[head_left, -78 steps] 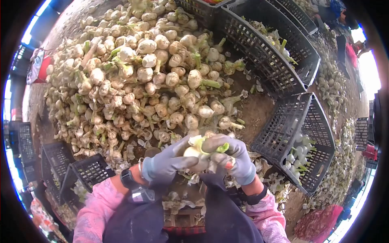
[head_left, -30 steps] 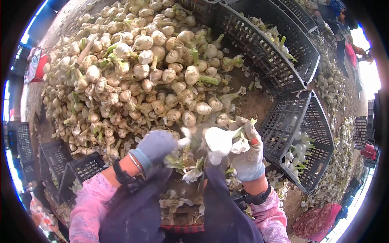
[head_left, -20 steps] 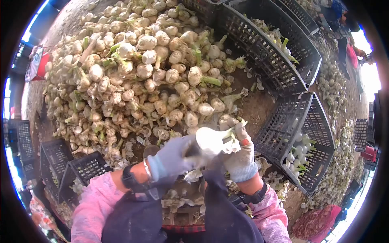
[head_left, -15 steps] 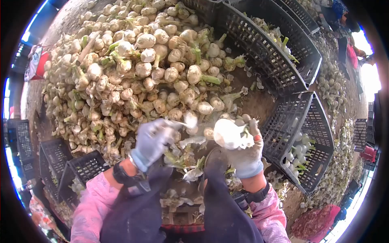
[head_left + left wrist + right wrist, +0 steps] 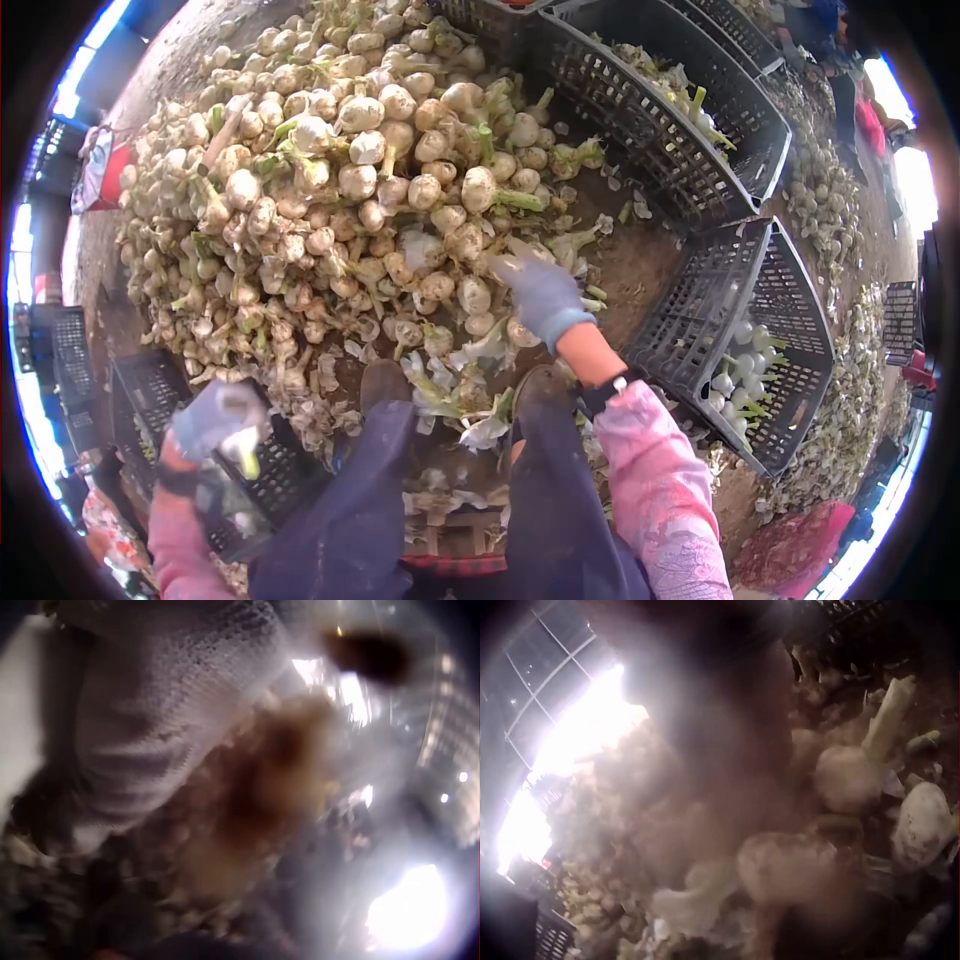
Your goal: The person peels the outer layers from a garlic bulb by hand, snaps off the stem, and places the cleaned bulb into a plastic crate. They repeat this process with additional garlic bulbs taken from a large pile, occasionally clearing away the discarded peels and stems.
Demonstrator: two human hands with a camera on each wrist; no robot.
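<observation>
In the head view my gloved left hand (image 5: 213, 418) is at the lower left, over a black crate (image 5: 285, 480). It grips a peeled white garlic bulb (image 5: 243, 448) whose green stem end points down; motion blurs both. In the left wrist view the glove (image 5: 165, 712) fills the upper left, and the bulb is hard to make out. My gloved right hand (image 5: 545, 295) reaches forward, fingers extended to the near right edge of a large heap of unpeeled garlic bulbs (image 5: 350, 180). Unpeeled garlic (image 5: 787, 866) lies around its blurred shape in the right wrist view.
A tilted black crate (image 5: 690, 310) at the right has peeled bulbs (image 5: 745, 370) in it. Another long crate (image 5: 650, 120) stands behind it. Loose skins and leaves (image 5: 460, 390) litter the ground between my feet. A red net sack (image 5: 790, 550) lies lower right.
The peeled bulb has passed from my right hand to my left, which has swung down left over the crate. My right hand has moved forward to the heap.
</observation>
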